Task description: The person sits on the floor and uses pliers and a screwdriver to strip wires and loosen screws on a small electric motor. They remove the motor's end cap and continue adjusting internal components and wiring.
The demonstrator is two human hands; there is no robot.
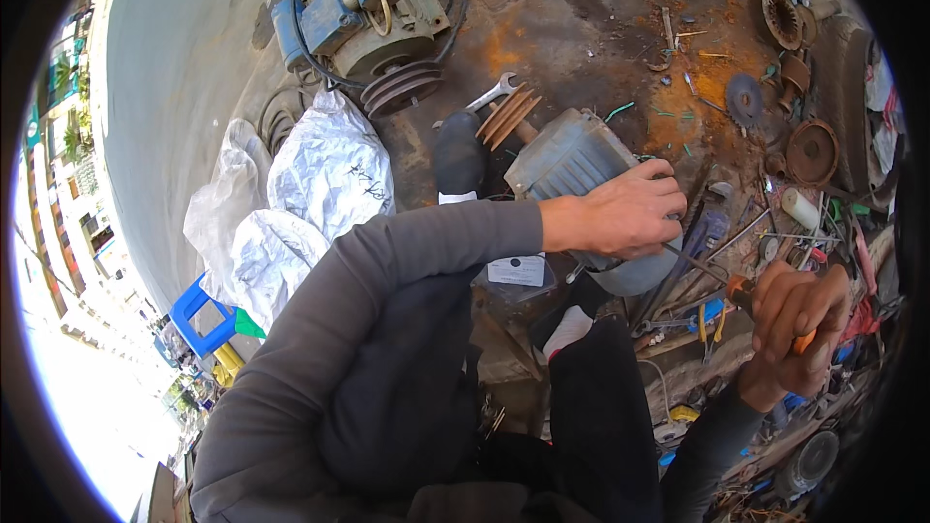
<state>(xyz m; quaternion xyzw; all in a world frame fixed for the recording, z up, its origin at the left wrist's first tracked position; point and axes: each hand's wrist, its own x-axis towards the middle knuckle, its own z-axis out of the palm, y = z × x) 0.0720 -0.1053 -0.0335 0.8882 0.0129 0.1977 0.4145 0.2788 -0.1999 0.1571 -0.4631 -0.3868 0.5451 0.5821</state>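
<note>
A grey finned electric motor [562, 163] lies on the ground between my feet, its rusty grooved pulley [508, 117] pointing away to the upper left. My left hand [628, 210] is laid across the motor, fingers curled over the end nearer me and steadying it. A rounded grey end cover [635, 276] shows just below that hand. Closed round an orange-handled screwdriver [741, 291] is my right hand [796, 315], off to the right. The screwdriver's thin shaft reaches left to the cover's edge; its tip is hard to make out by my left fingers.
A larger motor with blue boxes [373, 15] and a black cable stands at the far left. A wrench [492, 91] lies beyond the pulley. White sacks [329, 160] and a blue plastic stool [203, 320] are at left. Yellow-handled pliers [712, 324] and rusty parts [812, 150] crowd the right.
</note>
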